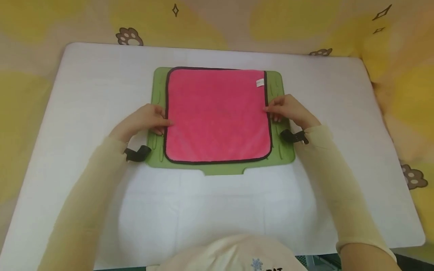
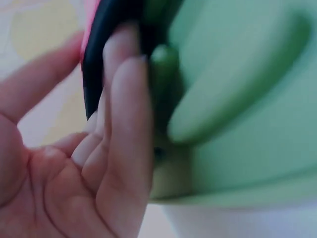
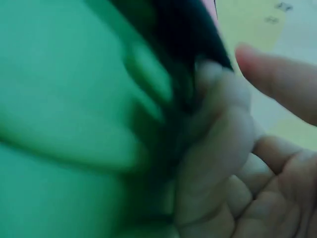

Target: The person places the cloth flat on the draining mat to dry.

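A pink cloth (image 1: 217, 116) with a dark border and a small white tag (image 1: 260, 82) near its top right corner lies spread over a green ridged board (image 1: 157, 158). My left hand (image 1: 144, 118) pinches the cloth's left edge, thumb on top and fingers beneath. In the left wrist view, the dark border (image 2: 96, 64) passes between that hand's thumb and fingers, next to the board's raised ridges (image 2: 237, 94). On the opposite side, my right hand (image 1: 288, 109) pinches the right edge, its fingers (image 3: 218, 134) behind the border in the right wrist view.
The board's notched tab (image 1: 223, 171) points toward the person. Everything rests on a white table (image 1: 217, 214) with rounded corners. A yellow patterned curtain (image 1: 217, 22) hangs along the far side and both flanks. Black straps (image 1: 137, 153) are on both wrists.
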The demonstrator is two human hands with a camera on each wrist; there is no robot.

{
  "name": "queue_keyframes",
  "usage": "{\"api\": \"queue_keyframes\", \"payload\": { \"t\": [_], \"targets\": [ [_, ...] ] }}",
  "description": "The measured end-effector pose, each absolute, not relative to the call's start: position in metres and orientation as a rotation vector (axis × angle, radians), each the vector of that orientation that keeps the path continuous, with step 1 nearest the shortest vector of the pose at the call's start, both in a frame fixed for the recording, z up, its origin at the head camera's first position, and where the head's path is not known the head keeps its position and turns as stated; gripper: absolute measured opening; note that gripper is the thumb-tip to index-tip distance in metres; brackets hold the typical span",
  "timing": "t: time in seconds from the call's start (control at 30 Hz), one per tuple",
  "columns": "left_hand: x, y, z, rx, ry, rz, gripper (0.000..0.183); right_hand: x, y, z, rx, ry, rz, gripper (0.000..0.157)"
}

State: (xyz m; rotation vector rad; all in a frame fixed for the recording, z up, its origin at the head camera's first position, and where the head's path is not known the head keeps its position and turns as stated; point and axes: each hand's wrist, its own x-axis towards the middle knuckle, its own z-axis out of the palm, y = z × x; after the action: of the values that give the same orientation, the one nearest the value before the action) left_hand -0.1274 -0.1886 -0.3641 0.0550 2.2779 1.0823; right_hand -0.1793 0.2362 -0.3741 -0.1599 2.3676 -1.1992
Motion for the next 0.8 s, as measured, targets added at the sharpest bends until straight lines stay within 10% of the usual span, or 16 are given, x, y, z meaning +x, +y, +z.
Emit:
{"api": "queue_keyframes", "payload": {
  "t": [0.8],
  "targets": [
    [-0.095,-0.194,-0.357,0.192,2.15,0.992,0.031,-0.134,0.254,-0.37,-0.294,2.178,-1.043,0.024]
  ]
}}
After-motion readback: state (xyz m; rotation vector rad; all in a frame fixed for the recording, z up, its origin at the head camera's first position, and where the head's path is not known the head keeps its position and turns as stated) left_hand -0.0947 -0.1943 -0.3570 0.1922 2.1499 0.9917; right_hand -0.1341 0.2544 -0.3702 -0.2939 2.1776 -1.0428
